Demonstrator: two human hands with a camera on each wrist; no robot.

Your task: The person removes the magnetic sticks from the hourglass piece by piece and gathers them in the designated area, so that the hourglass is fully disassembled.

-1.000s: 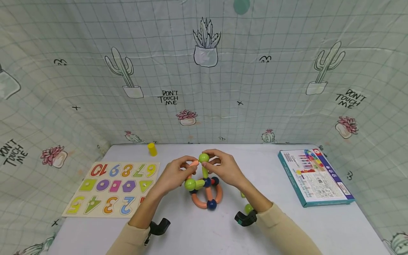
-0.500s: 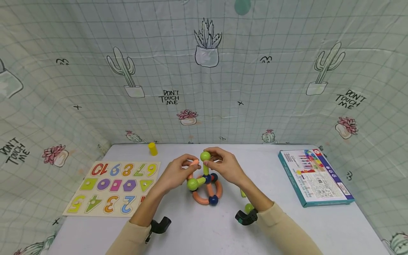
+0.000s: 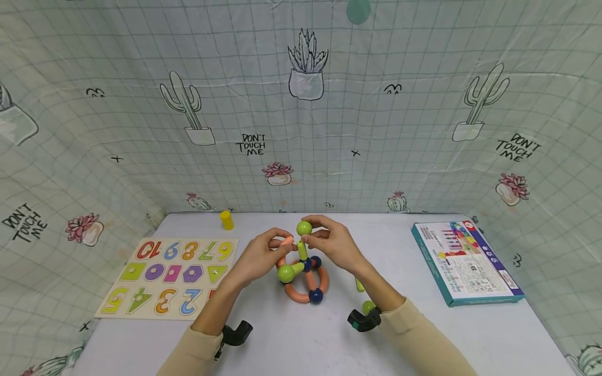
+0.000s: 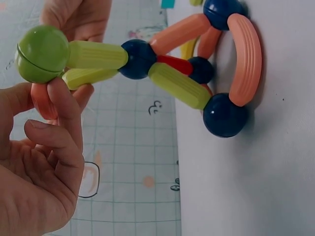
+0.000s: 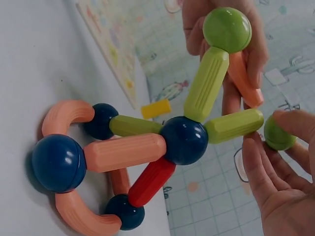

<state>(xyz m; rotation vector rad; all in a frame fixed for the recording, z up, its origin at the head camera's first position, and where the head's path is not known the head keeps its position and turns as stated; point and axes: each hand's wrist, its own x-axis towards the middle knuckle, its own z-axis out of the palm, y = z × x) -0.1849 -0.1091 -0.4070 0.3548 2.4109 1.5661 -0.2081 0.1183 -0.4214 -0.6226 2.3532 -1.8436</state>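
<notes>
A magnetic stick-and-ball frame (image 3: 310, 282) stands on the table, with curved orange sticks and dark blue balls at its base. Two yellow-green sticks branch from its upper blue ball (image 5: 184, 140). One ends in a green ball (image 4: 43, 54), to which an orange stick (image 5: 244, 81) is joined. My left hand (image 3: 257, 256) pinches that orange stick. My right hand (image 3: 335, 245) holds another green ball (image 3: 304, 228) between thumb and fingers. A narrow gap parts this ball from the tip of the upright yellow-green stick (image 5: 236, 126), and right fingertips are close below that tip.
A wooden number puzzle board (image 3: 162, 279) lies left, with a yellow cylinder (image 3: 227, 220) behind it. On the right is a flat toy box (image 3: 465, 261). A loose green ball (image 3: 368, 307) and a green stick (image 3: 359, 285) lie by my right forearm.
The green ball in my right hand has come off the upright stick and risen slightly. That stick now leans left. My left hand keeps its pinch with little movement.
</notes>
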